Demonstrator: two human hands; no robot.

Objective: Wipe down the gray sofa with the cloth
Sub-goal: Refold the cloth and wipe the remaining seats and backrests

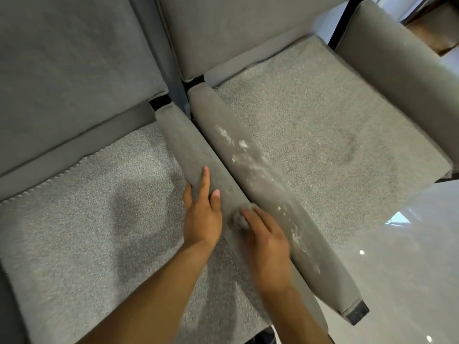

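Observation:
Two gray sofa seats stand side by side, their padded armrests touching in the middle. My left hand [202,209] grips the left armrest [183,145], fingers over its top and thumb on the right side. My right hand [264,242] is blurred and presses a small bunched gray cloth [239,219] against the same armrest, fingers curled over it. The right armrest [250,167] carries white powdery smears along its top.
Textured light gray seat cushions lie left [87,219] and right [323,125] of the armrests, with smooth gray backrests [236,31] behind. Another armrest [397,65] closes the far right. Glossy white floor [402,269] shows at the lower right.

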